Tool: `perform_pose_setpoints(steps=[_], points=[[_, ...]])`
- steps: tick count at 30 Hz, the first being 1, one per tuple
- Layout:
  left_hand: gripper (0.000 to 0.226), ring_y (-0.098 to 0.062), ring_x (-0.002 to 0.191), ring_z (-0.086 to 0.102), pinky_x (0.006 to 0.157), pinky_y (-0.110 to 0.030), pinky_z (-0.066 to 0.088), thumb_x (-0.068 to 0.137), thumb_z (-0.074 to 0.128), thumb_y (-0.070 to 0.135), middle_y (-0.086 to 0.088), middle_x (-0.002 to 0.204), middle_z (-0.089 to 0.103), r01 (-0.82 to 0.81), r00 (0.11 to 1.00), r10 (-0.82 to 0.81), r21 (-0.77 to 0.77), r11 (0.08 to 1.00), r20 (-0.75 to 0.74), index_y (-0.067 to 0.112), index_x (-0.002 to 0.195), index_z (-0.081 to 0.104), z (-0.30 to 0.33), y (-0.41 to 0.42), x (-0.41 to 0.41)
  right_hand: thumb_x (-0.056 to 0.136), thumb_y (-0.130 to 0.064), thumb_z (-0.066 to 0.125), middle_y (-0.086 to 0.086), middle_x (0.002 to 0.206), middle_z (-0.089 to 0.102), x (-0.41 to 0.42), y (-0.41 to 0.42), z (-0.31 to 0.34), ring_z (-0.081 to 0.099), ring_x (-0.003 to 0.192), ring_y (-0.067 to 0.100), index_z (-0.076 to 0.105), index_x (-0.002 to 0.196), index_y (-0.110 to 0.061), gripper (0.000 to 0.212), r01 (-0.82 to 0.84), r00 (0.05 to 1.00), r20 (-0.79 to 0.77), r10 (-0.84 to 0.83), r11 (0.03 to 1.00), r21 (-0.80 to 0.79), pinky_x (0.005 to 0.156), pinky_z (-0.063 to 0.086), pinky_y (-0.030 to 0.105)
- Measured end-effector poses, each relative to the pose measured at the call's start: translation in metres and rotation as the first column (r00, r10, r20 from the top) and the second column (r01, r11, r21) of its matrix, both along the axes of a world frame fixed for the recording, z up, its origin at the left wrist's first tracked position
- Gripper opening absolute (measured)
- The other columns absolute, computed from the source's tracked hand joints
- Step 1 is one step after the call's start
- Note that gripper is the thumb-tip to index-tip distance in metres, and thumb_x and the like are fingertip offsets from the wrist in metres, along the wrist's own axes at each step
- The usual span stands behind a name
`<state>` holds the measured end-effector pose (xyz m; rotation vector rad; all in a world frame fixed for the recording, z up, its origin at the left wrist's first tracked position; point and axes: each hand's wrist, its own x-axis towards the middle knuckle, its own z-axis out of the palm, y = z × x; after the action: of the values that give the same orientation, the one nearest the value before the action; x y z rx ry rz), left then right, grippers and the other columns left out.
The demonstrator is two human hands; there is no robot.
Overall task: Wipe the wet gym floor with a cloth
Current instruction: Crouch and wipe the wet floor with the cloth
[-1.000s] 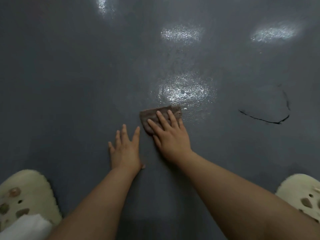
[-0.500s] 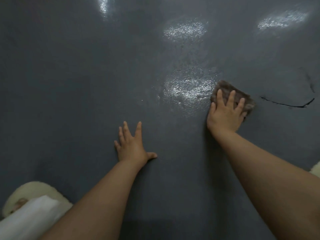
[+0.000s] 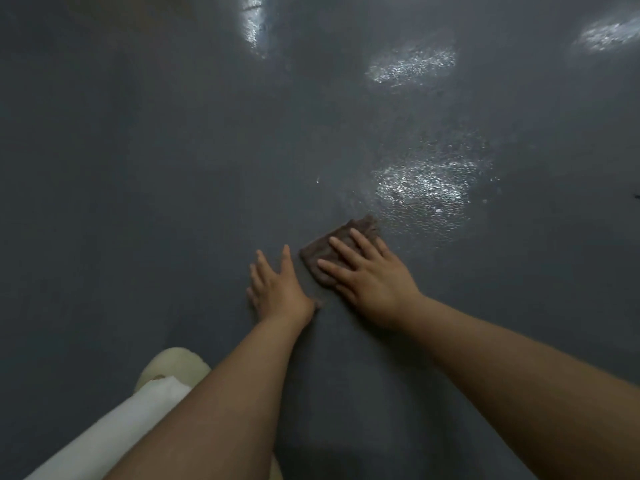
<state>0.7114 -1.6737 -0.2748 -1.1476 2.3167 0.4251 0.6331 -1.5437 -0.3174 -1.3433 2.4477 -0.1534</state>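
Note:
A small brown cloth [image 3: 320, 252] lies flat on the dark grey gym floor [image 3: 138, 202]. My right hand [image 3: 367, 271] presses on it with straight, spread fingers and covers its near half. Just beyond the cloth, a wet patch [image 3: 422, 188] glistens. My left hand [image 3: 277, 289] rests flat on the floor beside the cloth, fingers straight, holding nothing.
More shiny wet patches lie farther off, one [image 3: 412, 64] ahead, one [image 3: 609, 32] at the far right and a streak [image 3: 254, 26] at the top. A cream clog [image 3: 173, 365] and a white trouser leg [image 3: 114, 434] are at the lower left.
My right hand has slid the cloth back left from the right of the wet patch to its near edge, close to my left hand. The view has shifted left.

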Motion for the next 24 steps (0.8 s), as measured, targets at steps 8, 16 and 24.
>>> perform_pose_setpoints(steps=[8,16,24], points=[[0.112,-0.028,0.146,-0.007,0.115,-0.049,0.009,0.071,0.077,0.048,-0.007,0.157,-0.015,-0.024,0.997,0.021,0.048,0.999,0.077,0.033,0.151,-0.001,-0.002,-0.007,0.005,0.100,-0.046,0.024,0.003,0.160,0.003,-0.123,0.048,0.004,-0.001,0.145,0.034,0.018,0.149,-0.037,0.050,0.615,0.788,-0.042,-0.615,0.782,0.103,0.115,0.007,0.050],[0.107,-0.029,0.139,0.021,0.114,-0.040,0.016,0.064,0.078,0.055,-0.008,0.154,0.017,0.019,0.999,-0.017,-0.058,0.998,0.033,0.029,0.148,0.017,0.000,-0.015,0.000,0.100,-0.043,0.027,0.005,0.160,0.000,-0.075,-0.010,0.010,-0.003,0.145,0.036,0.012,0.150,-0.037,0.052,0.548,0.835,-0.024,-0.549,0.828,0.122,0.113,0.003,0.054],[0.046,-0.030,0.127,0.035,0.105,-0.036,0.028,0.093,0.049,0.012,-0.009,0.140,0.041,-0.249,0.940,0.206,-0.131,0.960,-0.273,0.015,0.138,0.041,-0.002,-0.058,0.006,0.086,-0.050,0.013,0.007,0.152,0.033,-0.006,-0.075,0.005,0.026,0.140,0.040,0.046,0.137,-0.037,0.063,0.005,0.994,0.108,-0.010,0.999,0.046,0.110,0.020,0.055]])
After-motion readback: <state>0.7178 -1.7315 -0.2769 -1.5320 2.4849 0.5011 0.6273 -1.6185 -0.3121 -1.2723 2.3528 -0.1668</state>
